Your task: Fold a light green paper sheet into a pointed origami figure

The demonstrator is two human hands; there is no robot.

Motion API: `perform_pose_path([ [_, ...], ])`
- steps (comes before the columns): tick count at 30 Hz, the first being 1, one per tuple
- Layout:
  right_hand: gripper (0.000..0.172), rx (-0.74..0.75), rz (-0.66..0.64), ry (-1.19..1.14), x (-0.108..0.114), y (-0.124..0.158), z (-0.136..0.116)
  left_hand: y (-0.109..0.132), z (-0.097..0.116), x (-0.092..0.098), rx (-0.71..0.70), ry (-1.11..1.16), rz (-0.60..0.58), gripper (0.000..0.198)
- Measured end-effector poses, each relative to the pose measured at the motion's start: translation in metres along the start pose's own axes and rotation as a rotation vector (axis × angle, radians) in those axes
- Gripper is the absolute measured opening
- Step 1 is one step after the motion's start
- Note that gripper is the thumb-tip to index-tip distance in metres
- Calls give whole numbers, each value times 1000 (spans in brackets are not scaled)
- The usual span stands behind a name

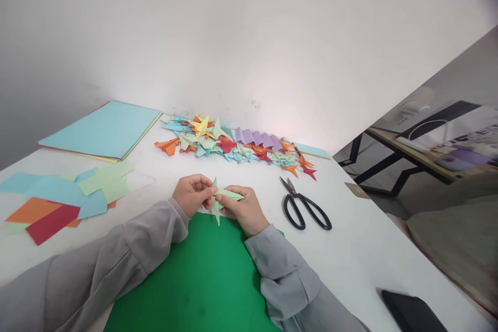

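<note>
A small pale green folded paper piece (220,198) with pointed tips is held between both hands over the far edge of a dark green sheet (202,280). My left hand (192,194) pinches its left side with fingers curled. From the right, my right hand (243,210) grips it, thumb and fingers pressed on the paper. Both arms wear grey sleeves.
Black scissors (305,209) lie right of my hands. A row of several folded paper figures (237,145) lies along the wall. A stack of coloured sheets (103,130) sits far left, loose coloured scraps (58,199) nearer left. A dark phone (410,314) lies near the white table's right edge.
</note>
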State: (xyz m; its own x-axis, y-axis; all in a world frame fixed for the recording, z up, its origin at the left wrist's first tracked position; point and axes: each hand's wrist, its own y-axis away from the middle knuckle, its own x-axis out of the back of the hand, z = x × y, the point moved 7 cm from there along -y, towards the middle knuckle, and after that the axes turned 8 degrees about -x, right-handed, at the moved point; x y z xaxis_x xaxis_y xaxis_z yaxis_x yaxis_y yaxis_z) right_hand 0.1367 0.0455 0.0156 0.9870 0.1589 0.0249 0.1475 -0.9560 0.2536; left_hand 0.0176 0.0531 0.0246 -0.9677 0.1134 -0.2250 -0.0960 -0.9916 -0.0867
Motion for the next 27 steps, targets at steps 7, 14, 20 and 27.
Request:
perform_pose_path([
  [7, 24, -12, 13, -43, 0, 2, -1, -2, -4, -1, 30, 56, -30, 36],
  [14, 26, -45, -1, -56, -1, 3, -1, -1, -8, 0, 66, 81, -5, 38],
  [20, 24, -20, 19, -54, 3, 0, 0, -1, -5, 0, 34, 90, 13, 38],
  [27, 26, -30, 19, -52, 2, -1, 0, -1, -3, 0, 4, 78, -13, 36],
])
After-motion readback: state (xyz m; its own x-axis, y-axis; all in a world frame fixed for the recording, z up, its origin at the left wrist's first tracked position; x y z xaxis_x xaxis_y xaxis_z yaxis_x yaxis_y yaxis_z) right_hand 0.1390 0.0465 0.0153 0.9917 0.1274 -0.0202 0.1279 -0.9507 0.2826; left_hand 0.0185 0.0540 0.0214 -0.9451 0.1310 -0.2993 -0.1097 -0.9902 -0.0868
